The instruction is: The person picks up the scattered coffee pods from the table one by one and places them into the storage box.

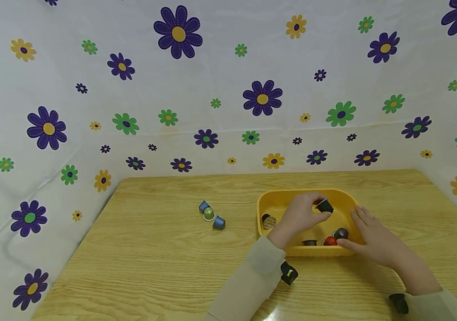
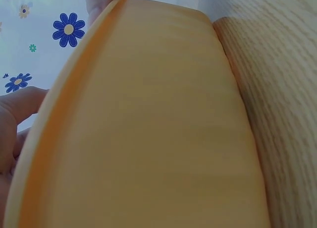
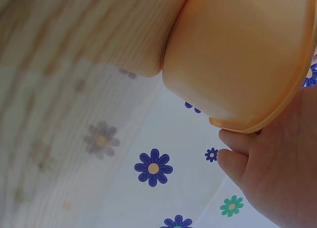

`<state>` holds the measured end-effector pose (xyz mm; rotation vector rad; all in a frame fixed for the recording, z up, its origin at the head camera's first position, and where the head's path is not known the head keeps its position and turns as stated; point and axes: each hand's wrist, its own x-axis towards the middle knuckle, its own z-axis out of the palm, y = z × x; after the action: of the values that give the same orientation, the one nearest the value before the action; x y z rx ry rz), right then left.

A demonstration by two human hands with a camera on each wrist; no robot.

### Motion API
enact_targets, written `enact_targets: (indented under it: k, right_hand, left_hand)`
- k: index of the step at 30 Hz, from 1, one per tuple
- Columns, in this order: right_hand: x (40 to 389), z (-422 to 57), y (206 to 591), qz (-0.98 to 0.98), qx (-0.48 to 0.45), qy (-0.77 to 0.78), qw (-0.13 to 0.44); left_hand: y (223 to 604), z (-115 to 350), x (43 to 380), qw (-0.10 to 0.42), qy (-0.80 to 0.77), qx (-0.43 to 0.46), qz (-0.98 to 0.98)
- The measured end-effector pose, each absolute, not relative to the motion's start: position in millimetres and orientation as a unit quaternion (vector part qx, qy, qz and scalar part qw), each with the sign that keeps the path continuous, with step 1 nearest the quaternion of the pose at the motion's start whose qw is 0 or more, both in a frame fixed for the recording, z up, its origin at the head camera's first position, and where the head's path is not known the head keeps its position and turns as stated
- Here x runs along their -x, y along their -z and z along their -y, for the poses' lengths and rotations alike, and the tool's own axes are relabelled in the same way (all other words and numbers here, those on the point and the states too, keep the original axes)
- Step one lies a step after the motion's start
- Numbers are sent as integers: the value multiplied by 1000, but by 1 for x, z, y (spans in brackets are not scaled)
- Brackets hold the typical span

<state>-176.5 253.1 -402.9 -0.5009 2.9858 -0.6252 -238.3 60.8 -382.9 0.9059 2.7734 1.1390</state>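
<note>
My left hand [image 1: 301, 214] pinches a dark coffee capsule [image 1: 325, 206] between thumb and fingers, above the inside of a yellow plastic tray [image 1: 268, 196]. The right hand [image 1: 378, 240] holds the tray at its right side, fingers along the rim and thumb over the front right corner. Near that thumb lie a red capsule [image 1: 330, 241] and a dark grey capsule [image 1: 341, 233] in the tray. Another dark capsule [image 1: 310, 243] lies by its front wall, and a capsule with a tan lid [image 1: 269, 222] is at its left end. Both wrist views show mostly the tray's outer wall [image 2: 158, 114].
Left of the tray, a green capsule [image 1: 209, 213] lies between two blue capsules [image 1: 219, 223] on the wooden table [image 1: 152, 249]. Black wrist devices [image 1: 289, 273] show at both sleeves. A white flower-patterned cloth [image 1: 220, 67] surrounds the table's back and sides.
</note>
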Motion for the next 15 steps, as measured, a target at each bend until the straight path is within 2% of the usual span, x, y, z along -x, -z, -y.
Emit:
enact_targets:
  k: [15]
  right_hand:
    - [178,-253,404,-965,163,203,25]
  left_hand:
    - [382,-59,239,26,-376,-298,-877]
